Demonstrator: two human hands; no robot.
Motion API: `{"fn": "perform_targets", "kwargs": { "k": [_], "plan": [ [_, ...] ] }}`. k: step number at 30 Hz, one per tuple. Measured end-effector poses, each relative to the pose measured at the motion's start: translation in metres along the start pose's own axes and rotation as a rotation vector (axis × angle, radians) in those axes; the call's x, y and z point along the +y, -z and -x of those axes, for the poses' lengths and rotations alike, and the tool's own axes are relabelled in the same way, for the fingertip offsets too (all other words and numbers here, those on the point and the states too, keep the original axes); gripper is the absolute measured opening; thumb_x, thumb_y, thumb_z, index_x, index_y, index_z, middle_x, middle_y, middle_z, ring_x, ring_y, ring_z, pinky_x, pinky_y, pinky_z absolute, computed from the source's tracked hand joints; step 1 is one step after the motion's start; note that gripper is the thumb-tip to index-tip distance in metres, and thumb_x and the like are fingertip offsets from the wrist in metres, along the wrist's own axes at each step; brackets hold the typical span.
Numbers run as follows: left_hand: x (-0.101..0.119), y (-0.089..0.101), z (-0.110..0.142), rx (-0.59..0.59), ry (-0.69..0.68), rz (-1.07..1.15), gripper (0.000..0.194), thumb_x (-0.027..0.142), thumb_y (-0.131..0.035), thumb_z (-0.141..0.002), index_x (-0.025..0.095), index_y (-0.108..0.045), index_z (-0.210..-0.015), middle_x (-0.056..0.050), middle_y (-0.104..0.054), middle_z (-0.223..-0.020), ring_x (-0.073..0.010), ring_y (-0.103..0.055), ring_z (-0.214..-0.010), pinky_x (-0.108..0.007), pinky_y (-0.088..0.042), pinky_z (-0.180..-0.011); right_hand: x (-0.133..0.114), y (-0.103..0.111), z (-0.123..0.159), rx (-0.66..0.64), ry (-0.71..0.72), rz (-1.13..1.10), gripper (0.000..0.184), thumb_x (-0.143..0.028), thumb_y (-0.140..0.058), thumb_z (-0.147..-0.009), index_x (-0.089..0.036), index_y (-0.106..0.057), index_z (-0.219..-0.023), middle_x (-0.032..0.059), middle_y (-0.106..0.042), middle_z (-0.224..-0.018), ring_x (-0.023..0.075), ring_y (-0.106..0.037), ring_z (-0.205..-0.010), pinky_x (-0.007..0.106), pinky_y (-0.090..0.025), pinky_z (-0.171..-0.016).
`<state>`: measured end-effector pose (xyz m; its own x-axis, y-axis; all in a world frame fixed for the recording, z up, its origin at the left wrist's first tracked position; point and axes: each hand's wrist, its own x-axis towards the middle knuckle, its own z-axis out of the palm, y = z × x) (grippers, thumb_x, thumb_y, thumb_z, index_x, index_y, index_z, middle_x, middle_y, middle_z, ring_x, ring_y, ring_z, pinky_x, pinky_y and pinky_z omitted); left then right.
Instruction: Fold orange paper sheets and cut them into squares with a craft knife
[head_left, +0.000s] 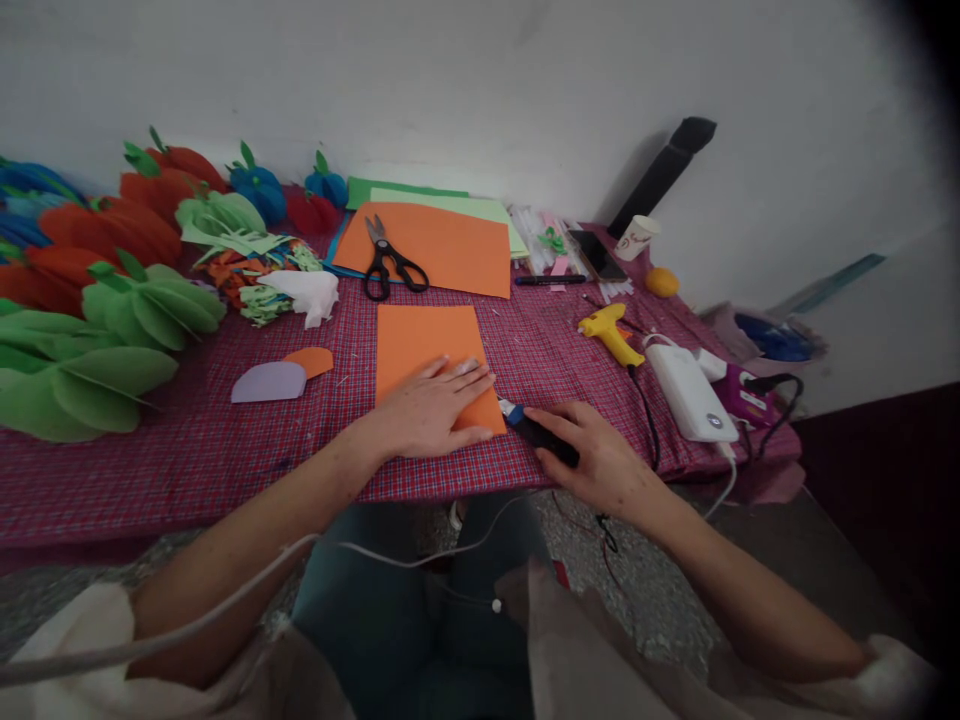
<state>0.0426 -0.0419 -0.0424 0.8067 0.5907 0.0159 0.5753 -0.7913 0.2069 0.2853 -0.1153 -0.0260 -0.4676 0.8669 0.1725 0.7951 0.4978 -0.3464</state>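
My left hand [431, 408] lies flat on a sheet of orange paper [424, 335], fingers stretched toward its right edge. The paper's lower part is partly hidden under the hand. My right hand [592, 455] is closed around a black hand tool [544, 435] with a blue part and a silvery tip; its exact kind is unclear. The tip is at the lower right edge of the orange paper. Left of the paper, a lilac half-round paper piece [268, 383] overlaps a smaller orange piece [313, 360].
Black-handled scissors [386, 262] rest on stacked coloured sheets [465, 245] behind. Paper pumpkins [150, 305] and scraps [229, 275] crowd the left. At right are a yellow glue gun [611, 333], a white power bank [690, 390], a phone [596, 255] and a paper cup [637, 237].
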Motion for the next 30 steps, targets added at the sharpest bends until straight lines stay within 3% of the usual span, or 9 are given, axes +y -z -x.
{"fn": "perform_targets", "kwargs": {
  "k": [23, 30],
  "plan": [
    [0.0, 0.0, 0.0, 0.008, 0.015, 0.008, 0.074, 0.064, -0.018, -0.085, 0.018, -0.014, -0.142, -0.006, -0.017, -0.149, -0.019, -0.011, -0.137, -0.037, -0.004, -0.11, 0.005, -0.003, -0.009, 0.022, -0.003, 0.028, 0.044, -0.023, -0.051, -0.08, -0.021, -0.05, -0.124, 0.011, -0.054, -0.102, 0.0234, -0.053, -0.094, 0.043, -0.048, -0.081],
    [-0.002, 0.004, 0.001, 0.002, 0.016, 0.035, 0.072, 0.063, -0.02, -0.085, 0.019, -0.015, -0.142, -0.006, -0.016, -0.149, -0.019, -0.011, -0.137, -0.036, -0.006, -0.11, 0.006, -0.001, -0.009, -0.007, -0.008, 0.025, 0.044, -0.022, -0.051, -0.08, -0.016, -0.051, -0.124, 0.0122, -0.054, -0.102, 0.0223, -0.053, -0.093, 0.041, -0.047, -0.084]
  ]
}}
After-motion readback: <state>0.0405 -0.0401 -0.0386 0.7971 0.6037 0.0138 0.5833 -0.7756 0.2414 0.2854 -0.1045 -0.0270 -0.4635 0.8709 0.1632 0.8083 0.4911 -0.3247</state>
